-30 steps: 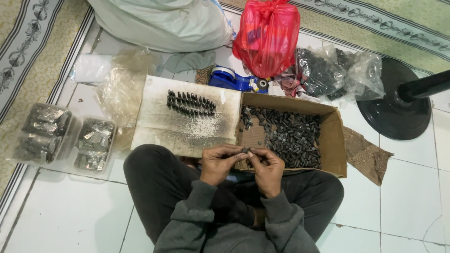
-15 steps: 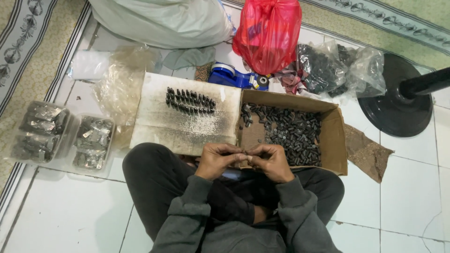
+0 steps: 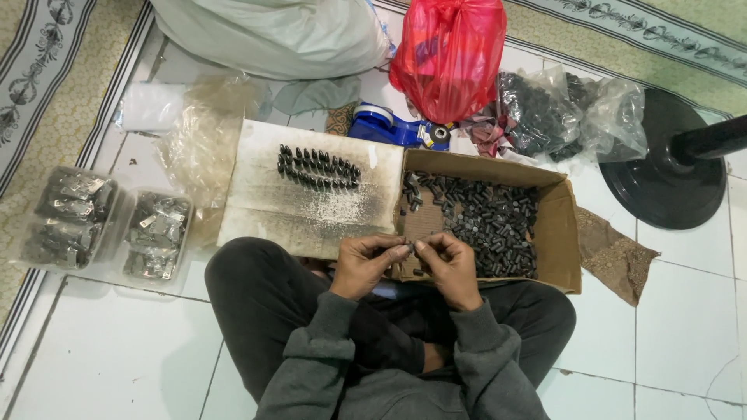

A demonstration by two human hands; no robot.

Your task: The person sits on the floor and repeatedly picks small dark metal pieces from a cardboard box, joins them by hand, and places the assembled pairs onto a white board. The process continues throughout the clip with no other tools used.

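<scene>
A person sits cross-legged on a white tiled floor (image 3: 109, 365), seen from above. At nine o'clock, far left, two clear plastic tubs (image 3: 101, 225) hold small silvery metal clips. Next to them, toward ten o'clock, lies crumpled clear plastic wrap (image 3: 206, 140). At the centre, just above the knees, a pale cardboard flap (image 3: 311, 206) carries two neat rows of small dark cylinders (image 3: 317, 168). Below it, at six o'clock, the left hand (image 3: 364, 266) and the right hand (image 3: 451, 268) meet fingertip to fingertip, both closed in a pinch on one small dark piece (image 3: 410, 247) held between them, over the near edge of the box. Just right of centre, an open cardboard box (image 3: 556, 241) is filled with a loose heap of the same dark pieces (image 3: 486, 222). At twelve o'clock sit a blue tape dispenser (image 3: 393, 128) and a red plastic bag (image 3: 447, 54), with a large white sack (image 3: 272, 35) to their left. At two o'clock are clear bags of dark parts (image 3: 545, 113), then a round black stand base (image 3: 661, 167) at three o'clock.
</scene>
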